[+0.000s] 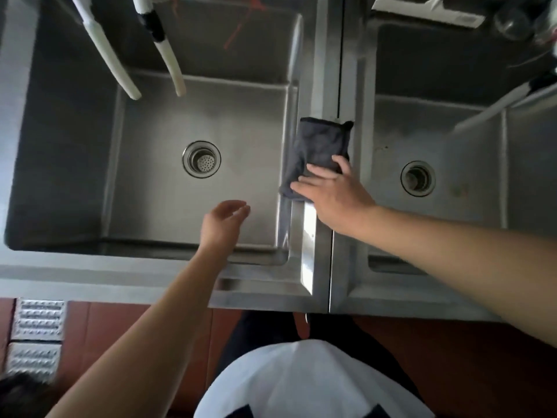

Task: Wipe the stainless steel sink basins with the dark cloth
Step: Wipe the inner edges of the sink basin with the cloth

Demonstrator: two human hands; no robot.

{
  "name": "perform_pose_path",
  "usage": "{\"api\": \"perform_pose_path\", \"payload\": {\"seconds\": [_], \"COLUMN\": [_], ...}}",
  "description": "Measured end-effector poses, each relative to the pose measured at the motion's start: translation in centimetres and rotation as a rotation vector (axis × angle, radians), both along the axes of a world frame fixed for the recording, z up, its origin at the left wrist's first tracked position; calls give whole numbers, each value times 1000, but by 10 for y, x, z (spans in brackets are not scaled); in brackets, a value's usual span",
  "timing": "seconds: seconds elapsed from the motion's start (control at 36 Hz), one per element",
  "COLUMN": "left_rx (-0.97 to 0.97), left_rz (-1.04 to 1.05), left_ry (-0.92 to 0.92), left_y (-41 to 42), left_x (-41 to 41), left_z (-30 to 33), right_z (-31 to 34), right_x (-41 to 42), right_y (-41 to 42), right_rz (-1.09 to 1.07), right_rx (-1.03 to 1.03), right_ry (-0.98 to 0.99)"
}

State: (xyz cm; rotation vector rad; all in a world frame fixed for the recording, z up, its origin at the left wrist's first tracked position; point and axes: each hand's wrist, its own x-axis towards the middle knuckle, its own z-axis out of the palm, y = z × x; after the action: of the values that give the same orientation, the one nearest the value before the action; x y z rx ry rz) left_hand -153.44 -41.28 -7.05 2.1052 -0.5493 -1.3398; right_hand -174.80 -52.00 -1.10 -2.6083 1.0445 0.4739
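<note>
While draped, dark cloth [321, 146] under right hand [334, 191]

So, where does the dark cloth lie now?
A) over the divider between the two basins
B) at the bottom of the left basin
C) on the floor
A: the cloth drapes over the divider, with the right hand pressing on it.

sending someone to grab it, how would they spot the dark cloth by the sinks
Find the steel divider between the two sink basins. The dark cloth is draped over it, its left edge hanging into the left basin, with the person's right hand pressing flat on its near end. It is the only dark, soft thing there; everything around it is bare steel.
</note>
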Motion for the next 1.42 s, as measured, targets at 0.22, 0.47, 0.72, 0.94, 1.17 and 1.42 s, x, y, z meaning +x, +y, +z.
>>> {"api": "perform_pose_path", "payload": {"seconds": [0.22, 0.47, 0.72, 0.94, 1.17, 1.42], "left_rx": [-142, -136, 55, 81, -95, -62], "left_rz": [-79, -780, -952, -1030, -858, -626], "left_ry": [-74, -496, -767, -827, -570, -649], "left_y": [3, 70, 129, 100, 56, 5], "left_x": [6, -59, -154, -257, -305, -272], "left_z": [34, 58, 55, 44, 57, 75], "right_z": [-1, -2, 0, -11, 7, -23], "right_x": [-36, -56, -139, -235, -305, -365], "right_y": [82, 112, 108, 99, 71, 16], "right_rz": [337, 521, 548, 423, -93, -803], "right_rx": [-65, 46, 348, 364, 532, 348], "right_ry": [-107, -145, -237, -212, -327, -632]}}
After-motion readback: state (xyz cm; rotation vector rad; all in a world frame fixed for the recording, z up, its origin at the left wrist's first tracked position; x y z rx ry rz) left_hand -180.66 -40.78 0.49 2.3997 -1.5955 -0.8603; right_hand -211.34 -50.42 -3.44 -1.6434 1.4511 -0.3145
